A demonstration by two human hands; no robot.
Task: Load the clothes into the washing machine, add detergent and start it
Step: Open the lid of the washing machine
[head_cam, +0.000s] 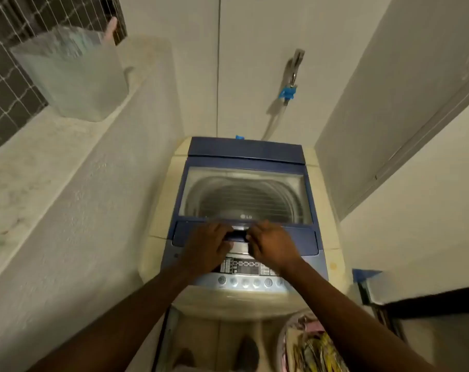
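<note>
A top-loading washing machine point(158, 253) with a cream body stands in front of me. Its blue lid point(244, 154) with a clear window is down, and the drum shows through it. Both hands rest at the lid's front handle point(237, 235). My left hand point(208, 247) curls its fingers on the handle's left side and my right hand point(272, 244) on its right side. Below them lies the control panel point(245, 281) with a row of round buttons. A basket of clothes point(308, 345), yellow and pink among them, sits on the floor at the lower right.
A stone ledge point(40, 162) runs along the left wall and bears a clear plastic container point(75, 73) beside a netted window. A tap with a blue fitting point(288, 92) and hose hangs on the back wall. A blue-edged shelf point(367, 275) juts out at the right.
</note>
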